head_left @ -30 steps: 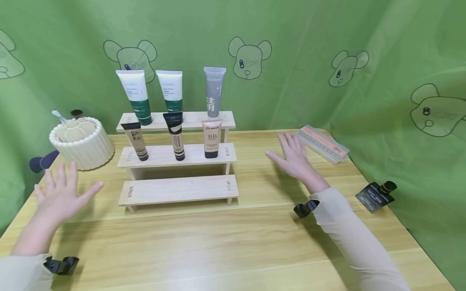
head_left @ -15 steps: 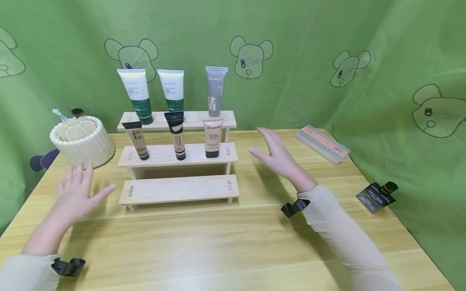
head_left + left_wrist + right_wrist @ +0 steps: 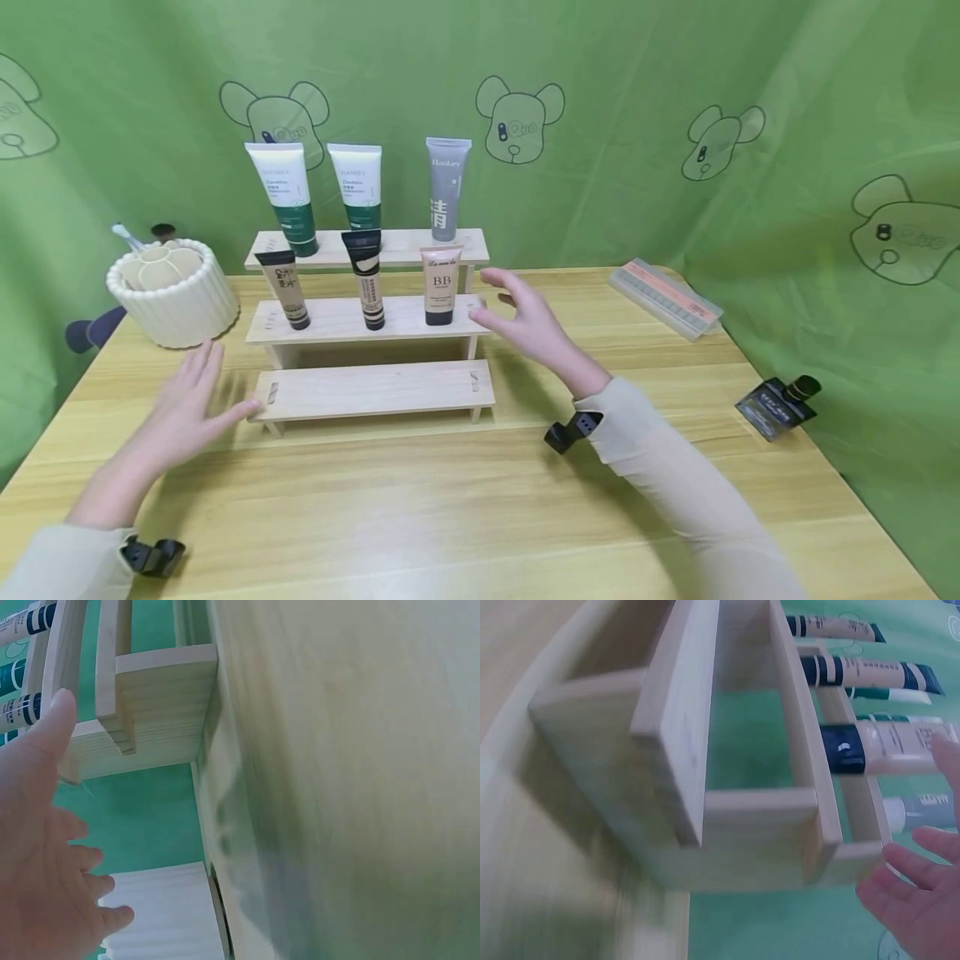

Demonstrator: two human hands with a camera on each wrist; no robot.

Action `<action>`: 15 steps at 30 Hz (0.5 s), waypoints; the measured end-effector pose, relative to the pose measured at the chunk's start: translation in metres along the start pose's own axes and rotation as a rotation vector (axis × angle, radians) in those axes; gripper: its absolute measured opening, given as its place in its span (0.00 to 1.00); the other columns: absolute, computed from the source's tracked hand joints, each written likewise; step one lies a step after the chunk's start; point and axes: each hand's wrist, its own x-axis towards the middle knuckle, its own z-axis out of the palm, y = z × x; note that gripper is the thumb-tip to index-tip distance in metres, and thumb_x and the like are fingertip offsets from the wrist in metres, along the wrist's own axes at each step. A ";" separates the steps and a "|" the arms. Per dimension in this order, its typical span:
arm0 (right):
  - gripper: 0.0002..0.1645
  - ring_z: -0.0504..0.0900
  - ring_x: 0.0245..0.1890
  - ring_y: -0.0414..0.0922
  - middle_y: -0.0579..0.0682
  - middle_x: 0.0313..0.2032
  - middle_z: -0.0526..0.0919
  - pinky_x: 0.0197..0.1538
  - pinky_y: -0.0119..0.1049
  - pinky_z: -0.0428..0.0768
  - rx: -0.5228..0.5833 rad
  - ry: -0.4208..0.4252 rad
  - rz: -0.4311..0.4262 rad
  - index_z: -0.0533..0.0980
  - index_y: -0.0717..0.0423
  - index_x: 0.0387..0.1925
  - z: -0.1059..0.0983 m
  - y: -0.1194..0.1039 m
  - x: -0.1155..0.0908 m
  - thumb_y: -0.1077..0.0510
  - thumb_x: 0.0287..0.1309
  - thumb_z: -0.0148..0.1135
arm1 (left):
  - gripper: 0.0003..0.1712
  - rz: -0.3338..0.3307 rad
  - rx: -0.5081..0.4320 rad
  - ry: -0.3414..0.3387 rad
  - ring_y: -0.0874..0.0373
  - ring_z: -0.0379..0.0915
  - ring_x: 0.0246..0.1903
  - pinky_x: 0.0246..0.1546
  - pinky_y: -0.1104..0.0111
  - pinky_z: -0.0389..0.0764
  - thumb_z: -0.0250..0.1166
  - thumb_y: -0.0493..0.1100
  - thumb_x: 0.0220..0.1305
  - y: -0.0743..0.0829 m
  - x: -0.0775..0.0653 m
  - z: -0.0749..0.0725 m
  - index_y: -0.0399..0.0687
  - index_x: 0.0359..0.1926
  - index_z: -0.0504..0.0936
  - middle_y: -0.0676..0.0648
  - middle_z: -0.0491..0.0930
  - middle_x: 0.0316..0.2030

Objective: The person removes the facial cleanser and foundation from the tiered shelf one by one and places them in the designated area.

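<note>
A three-tier wooden display rack stands on the table. On its middle tier stand a pink BB cream tube, a beige tube with a black-and-white top and a tan tube with a black end. Right of the BB cream tube, my right hand hovers with thumb and fingers parted, holding nothing. My left hand is beside the rack's lower left end, thumb spread from straight fingers and nothing in it. Whether that thumb touches the bottom tier, I cannot tell.
Two white-and-green tubes and a grey tube stand on the top tier. A ribbed white pot with brushes is at the left. A clear flat case and a dark square bottle lie at the right.
My right hand has moved left to beside the BB cream tube, its fingers curving slightly. My left hand has moved right to the rack's lower left end. The tubes have stayed put.
</note>
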 end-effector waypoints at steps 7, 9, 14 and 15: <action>0.33 0.70 0.54 0.57 0.65 0.53 0.72 0.57 0.45 0.71 0.240 0.005 0.011 0.65 0.69 0.58 0.016 -0.008 0.009 0.68 0.50 0.66 | 0.54 0.041 -0.060 -0.019 0.34 0.30 0.66 0.64 0.45 0.36 0.60 0.53 0.61 0.002 0.000 0.003 0.31 0.68 0.34 0.29 0.32 0.67; 0.32 0.71 0.53 0.58 0.66 0.52 0.72 0.56 0.44 0.72 0.282 0.005 0.018 0.65 0.71 0.57 0.019 -0.010 0.011 0.70 0.50 0.65 | 0.54 0.054 -0.064 -0.031 0.32 0.33 0.65 0.63 0.44 0.38 0.61 0.53 0.61 0.003 0.000 0.005 0.31 0.69 0.35 0.29 0.34 0.67; 0.29 0.76 0.47 0.55 0.65 0.47 0.75 0.52 0.37 0.75 0.277 0.009 0.049 0.66 0.71 0.56 0.025 -0.012 0.016 0.71 0.51 0.63 | 0.53 0.098 -0.069 -0.060 0.30 0.39 0.64 0.62 0.42 0.43 0.63 0.53 0.59 0.003 0.000 0.008 0.30 0.68 0.39 0.26 0.40 0.66; 0.28 0.76 0.46 0.55 0.65 0.46 0.76 0.51 0.36 0.76 0.266 0.012 0.051 0.67 0.71 0.55 0.026 -0.011 0.016 0.71 0.51 0.63 | 0.53 0.104 -0.071 -0.065 0.30 0.40 0.63 0.62 0.41 0.44 0.63 0.52 0.59 0.003 0.000 0.009 0.30 0.68 0.40 0.25 0.41 0.66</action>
